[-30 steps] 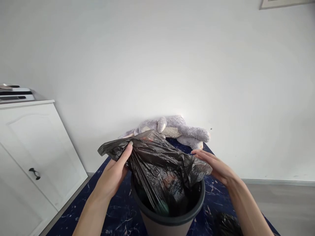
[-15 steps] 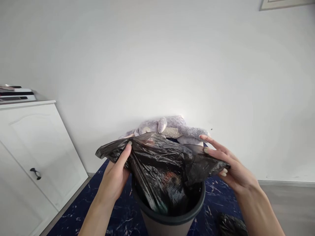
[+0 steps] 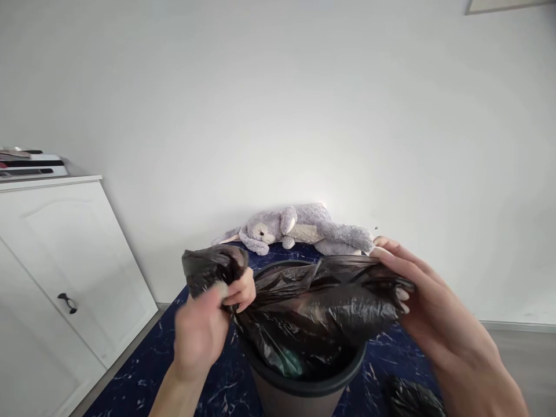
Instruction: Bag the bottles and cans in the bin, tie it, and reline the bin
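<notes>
A thin black trash bag bulges out of the round trash can, with reddish and green contents showing dimly through the plastic. My left hand, partly blurred, is closed around one gathered end of the bag at the can's left; a tuft of plastic stands up above the fist. At the right, my right hand pinches the bag's other end, thumb and fingers on the plastic. Between the hands the bag's upper edge is stretched across the can's mouth, hiding much of the rim.
A grey plush rabbit lies against the wall at the back of the dark blue marbled table. Another black plastic bundle rests right of the can. A white cabinet with items on top stands left.
My left hand has closed round its end of the bag and bunched it. The bag's top has dropped and drawn narrower, uncovering the rabbit's head. My right hand moved slightly right.
</notes>
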A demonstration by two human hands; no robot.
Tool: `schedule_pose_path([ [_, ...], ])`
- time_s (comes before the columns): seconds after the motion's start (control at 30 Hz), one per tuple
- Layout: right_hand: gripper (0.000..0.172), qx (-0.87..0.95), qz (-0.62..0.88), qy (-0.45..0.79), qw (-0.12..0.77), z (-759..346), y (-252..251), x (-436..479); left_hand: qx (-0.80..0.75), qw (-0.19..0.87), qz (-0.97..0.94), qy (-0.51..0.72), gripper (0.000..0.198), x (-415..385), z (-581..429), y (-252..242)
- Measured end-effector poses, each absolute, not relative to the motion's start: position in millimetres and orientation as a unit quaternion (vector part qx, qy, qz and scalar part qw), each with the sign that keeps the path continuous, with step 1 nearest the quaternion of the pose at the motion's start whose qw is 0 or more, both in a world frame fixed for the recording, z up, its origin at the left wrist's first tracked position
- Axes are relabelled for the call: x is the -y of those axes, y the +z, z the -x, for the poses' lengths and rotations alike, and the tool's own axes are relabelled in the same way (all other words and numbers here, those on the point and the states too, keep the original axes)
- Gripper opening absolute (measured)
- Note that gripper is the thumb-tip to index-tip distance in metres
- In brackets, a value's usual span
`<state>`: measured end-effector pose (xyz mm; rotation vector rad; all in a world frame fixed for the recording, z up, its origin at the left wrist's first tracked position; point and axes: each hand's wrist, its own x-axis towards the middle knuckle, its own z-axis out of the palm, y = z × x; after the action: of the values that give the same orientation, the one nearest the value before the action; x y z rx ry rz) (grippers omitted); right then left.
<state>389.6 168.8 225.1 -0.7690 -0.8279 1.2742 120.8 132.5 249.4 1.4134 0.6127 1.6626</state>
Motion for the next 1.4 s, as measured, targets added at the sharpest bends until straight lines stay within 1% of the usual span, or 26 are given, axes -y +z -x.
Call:
schedule_pose_path([
  [0.07, 0.041, 0.447, 0.332, 0.549, 0.623, -382, 228, -156, -0.326, 0.323, -0.643, 0.613, 0.021, -124, -126, 244],
  [0.13, 0.035, 0.506, 0.332, 0.526, 0.597, -373, 231, -144, -0.391, 0.248, -0.702, 0.541, 0.031, -115, -135, 242],
  [0.17, 0.034, 0.532, 0.334, 0.507, 0.591, -368, 232, -138, -0.406, 0.233, -0.724, 0.506, 0.037, -111, -140, 243],
  [0.23, 0.032, 0.582, 0.344, 0.465, 0.572, -360, 235, -127, -0.413, 0.241, -0.758, 0.444, 0.048, -104, -151, 246],
  [0.3, 0.030, 0.626, 0.351, 0.435, 0.544, -353, 238, -116, -0.410, 0.254, -0.780, 0.399, 0.054, -99, -160, 250],
  [0.33, 0.028, 0.643, 0.352, 0.424, 0.531, -349, 239, -111, -0.408, 0.257, -0.788, 0.383, 0.052, -97, -163, 251],
  [0.37, 0.026, 0.659, 0.351, 0.414, 0.522, -346, 240, -107, -0.405, 0.254, -0.794, 0.375, 0.046, -97, -164, 251],
  [0.43, 0.022, 0.679, 0.341, 0.391, 0.519, -342, 242, -101, -0.392, 0.229, -0.800, 0.393, 0.026, -96, -164, 248],
  [0.47, 0.020, 0.685, 0.336, 0.379, 0.524, -342, 242, -99, -0.385, 0.209, -0.799, 0.412, 0.020, -96, -163, 246],
  [0.57, 0.016, 0.687, 0.341, 0.341, 0.543, -348, 242, -100, -0.366, 0.159, -0.790, 0.466, 0.021, -97, -160, 240],
  [0.63, 0.017, 0.693, 0.347, 0.315, 0.548, -358, 239, -104, -0.369, 0.148, -0.781, 0.482, 0.020, -98, -160, 241],
  [0.67, 0.021, 0.700, 0.348, 0.304, 0.545, -364, 238, -106, -0.374, 0.144, -0.775, 0.488, 0.020, -98, -161, 242],
  [0.7, 0.030, 0.712, 0.347, 0.293, 0.535, -369, 236, -108, -0.380, 0.138, -0.769, 0.495, 0.020, -97, -161, 244],
  [0.73, 0.043, 0.727, 0.349, 0.282, 0.519, -373, 234, -110, -0.384, 0.131, -0.764, 0.502, 0.021, -97, -162, 245],
  [0.8, 0.075, 0.759, 0.360, 0.263, 0.474, -375, 230, -113, -0.388, 0.120, -0.756, 0.513, 0.025, -96, -163, 246],
  [0.83, 0.084, 0.774, 0.366, 0.257, 0.449, -372, 229, -114, -0.386, 0.115, -0.754, 0.518, 0.026, -96, -164, 245],
  [0.87, 0.085, 0.785, 0.371, 0.256, 0.425, -368, 228, -115, -0.380, 0.112, -0.755, 0.522, 0.027, -96, -164, 245],
  [0.9, 0.073, 0.795, 0.371, 0.258, 0.405, -362, 229, -115, -0.374, 0.110, -0.758, 0.523, 0.028, -96, -165, 243],
  [0.97, 0.029, 0.807, 0.362, 0.269, 0.381, -351, 231, -116, -0.367, 0.114, -0.765, 0.517, 0.028, -95, -165, 242],
  [1.0, 0.017, 0.809, 0.357, 0.274, 0.377, -347, 232, -116, -0.370, 0.123, -0.766, 0.511, 0.026, -95, -165, 242],
  [1.1, 0.033, 0.790, 0.371, 0.289, 0.393, -346, 232, -121, -0.401, 0.172, -0.761, 0.480, 0.014, -95, -161, 246],
  [1.13, 0.034, 0.772, 0.388, 0.298, 0.406, -348, 231, -124, -0.411, 0.186, -0.759, 0.468, 0.015, -95, -159, 247],
  [1.2, 0.037, 0.713, 0.435, 0.325, 0.444, -353, 226, -130, -0.429, 0.204, -0.758, 0.446, 0.023, -95, -153, 249],
  [1.3, 0.035, 0.574, 0.480, 0.382, 0.542, -357, 218, -141, -0.450, 0.235, -0.735, 0.450, 0.030, -95, -146, 249],
  [1.33, 0.035, 0.517, 0.472, 0.409, 0.585, -357, 217, -143, -0.455, 0.250, -0.717, 0.465, 0.030, -94, -146, 249],
  [1.4, 0.043, 0.414, 0.419, 0.473, 0.655, -358, 218, -148, -0.459, 0.276, -0.671, 0.512, 0.033, -94, -146, 251],
])
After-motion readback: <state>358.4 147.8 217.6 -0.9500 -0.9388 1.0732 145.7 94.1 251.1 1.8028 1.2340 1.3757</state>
